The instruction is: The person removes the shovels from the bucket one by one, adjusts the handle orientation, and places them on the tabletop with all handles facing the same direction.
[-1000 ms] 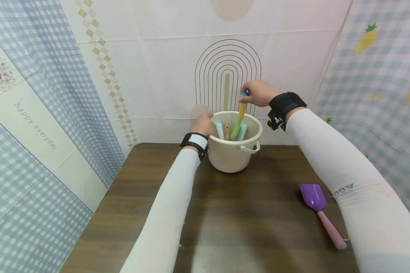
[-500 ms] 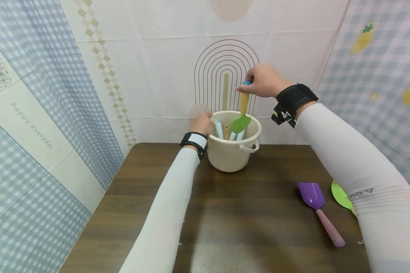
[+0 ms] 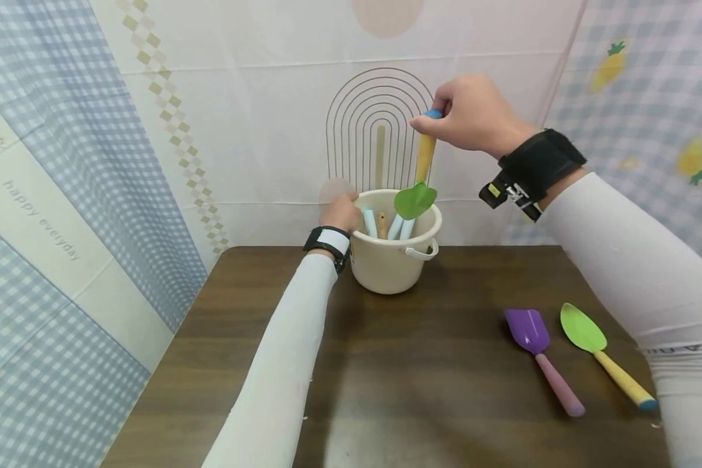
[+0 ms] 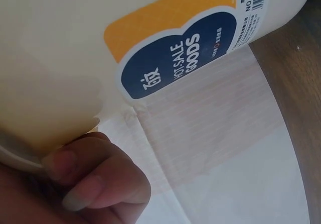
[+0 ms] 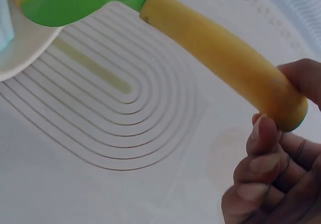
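Right grip (image 3: 474, 114) is clamped on the blue-capped handle end of a green-bladed, yellow-handled trowel (image 3: 424, 159). Its long axis stands near upright, handle end up and leaning slightly right, blade pointing down at the mouth of a round cream plastic bucket (image 3: 386, 266), whose rim the left grip (image 3: 339, 213) holds. On the dark brown bench (image 3: 421, 390), a purple-bladed, pink-handled scoop (image 3: 532, 344) lies with its blade pointing away.

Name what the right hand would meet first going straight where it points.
Probably the white backdrop cloth: the right hand, pinching the green-bladed trowel, points left and seemingly forward; depth is unclear.
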The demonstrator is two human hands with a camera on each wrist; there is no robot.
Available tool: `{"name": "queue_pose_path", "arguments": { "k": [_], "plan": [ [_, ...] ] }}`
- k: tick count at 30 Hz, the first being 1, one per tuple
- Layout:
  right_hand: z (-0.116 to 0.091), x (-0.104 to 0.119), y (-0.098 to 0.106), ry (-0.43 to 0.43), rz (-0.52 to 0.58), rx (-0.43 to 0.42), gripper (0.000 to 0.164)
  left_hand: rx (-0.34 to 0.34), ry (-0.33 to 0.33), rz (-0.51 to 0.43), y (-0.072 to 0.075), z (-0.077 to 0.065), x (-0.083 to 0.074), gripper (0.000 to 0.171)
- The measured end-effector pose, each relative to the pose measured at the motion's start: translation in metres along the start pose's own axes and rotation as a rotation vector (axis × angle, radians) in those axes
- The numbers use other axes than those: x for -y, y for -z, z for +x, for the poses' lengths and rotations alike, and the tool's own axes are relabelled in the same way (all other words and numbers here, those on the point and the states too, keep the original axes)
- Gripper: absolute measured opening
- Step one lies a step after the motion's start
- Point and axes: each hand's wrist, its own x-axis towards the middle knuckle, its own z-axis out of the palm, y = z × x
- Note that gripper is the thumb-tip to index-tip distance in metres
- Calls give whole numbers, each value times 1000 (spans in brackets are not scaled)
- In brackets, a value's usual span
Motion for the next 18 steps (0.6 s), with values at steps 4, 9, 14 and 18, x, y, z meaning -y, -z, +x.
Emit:
{"name": "queue_pose_path", "arguments": {
  "k": [4, 9, 14, 18],
  "plan": [
    [-17, 10, 11, -1, 1, -58, 44, -6, 1, 16, 0, 2, 1, 59],
    [-41, 20, 21, 47, -6, -126, 42, -28, 0, 34, 3, -2, 3, 57],
    [-67, 25, 26, 107, -5, -161, 40, -29, 1, 36, 5, -4, 3, 56],
    [-89, 26, 23, 132, -31, -155, 38, -39, -5, 57, 7, -2, 2, 55]
  ]
}}
